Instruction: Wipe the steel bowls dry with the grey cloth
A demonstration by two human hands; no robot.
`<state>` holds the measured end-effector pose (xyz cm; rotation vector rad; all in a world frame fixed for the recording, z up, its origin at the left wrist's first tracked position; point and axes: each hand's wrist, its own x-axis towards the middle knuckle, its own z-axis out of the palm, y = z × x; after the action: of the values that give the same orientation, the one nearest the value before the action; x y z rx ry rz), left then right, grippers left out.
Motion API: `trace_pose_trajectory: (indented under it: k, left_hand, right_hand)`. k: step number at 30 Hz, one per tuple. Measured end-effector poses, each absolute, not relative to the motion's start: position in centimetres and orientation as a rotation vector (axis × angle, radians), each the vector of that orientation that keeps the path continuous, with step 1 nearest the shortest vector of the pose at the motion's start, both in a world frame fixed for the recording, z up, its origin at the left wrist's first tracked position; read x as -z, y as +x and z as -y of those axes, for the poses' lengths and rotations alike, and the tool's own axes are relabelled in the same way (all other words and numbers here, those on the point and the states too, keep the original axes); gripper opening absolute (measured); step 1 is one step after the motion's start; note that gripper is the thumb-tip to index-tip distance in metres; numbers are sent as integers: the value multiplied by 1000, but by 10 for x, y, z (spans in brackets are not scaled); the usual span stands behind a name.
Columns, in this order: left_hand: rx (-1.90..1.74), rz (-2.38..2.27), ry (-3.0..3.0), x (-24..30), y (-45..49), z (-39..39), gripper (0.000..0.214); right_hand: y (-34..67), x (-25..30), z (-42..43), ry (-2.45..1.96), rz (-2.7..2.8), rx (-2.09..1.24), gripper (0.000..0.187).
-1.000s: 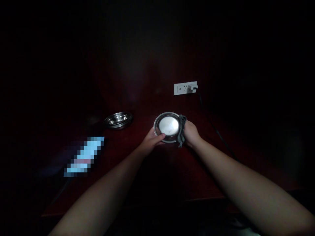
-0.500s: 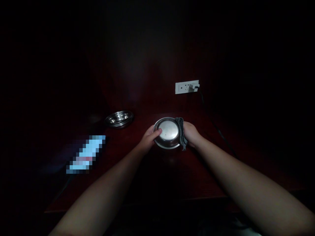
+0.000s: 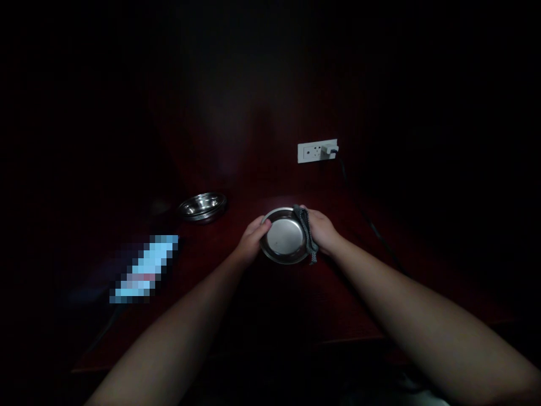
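A small stainless steel bowl (image 3: pixel 285 237) is held up above the dark red table, its pale, flat round centre facing me. My left hand (image 3: pixel 252 239) grips the left rim, thumb lying over the near side and fingers hidden behind. On the right rim, a dark grey cloth (image 3: pixel 307 232) is folded over the edge. My right hand (image 3: pixel 322 230) is closed around that cloth and the rim beneath it; most of its fingers are out of sight.
Several nested metal bowls (image 3: pixel 203 207) stand on the table (image 3: pixel 228 248) at back left. A lit, pixelated screen (image 3: pixel 146 269) lies nearer on the left. A white wall socket (image 3: pixel 316 151) holds a plug, whose dark cable (image 3: pixel 376 230) runs down to the right.
The held bowl has tipped and moved slightly down and left, with both hands still on it. The cloth stays at its right rim. The whole view has shifted a little.
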<state>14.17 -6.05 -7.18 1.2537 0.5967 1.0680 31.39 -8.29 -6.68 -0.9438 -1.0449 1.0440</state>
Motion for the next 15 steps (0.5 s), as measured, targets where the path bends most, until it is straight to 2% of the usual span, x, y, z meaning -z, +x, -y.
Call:
trace_pose_trajectory:
  k: [7, 15]
  left_hand:
    - [-944, -628, 1289, 76, 142, 58, 39]
    - [-875, -601, 1251, 73, 144, 65, 45]
  right_hand:
    - [319, 65, 77, -925, 789, -805, 42]
    - [319, 66, 76, -992, 924, -835, 52]
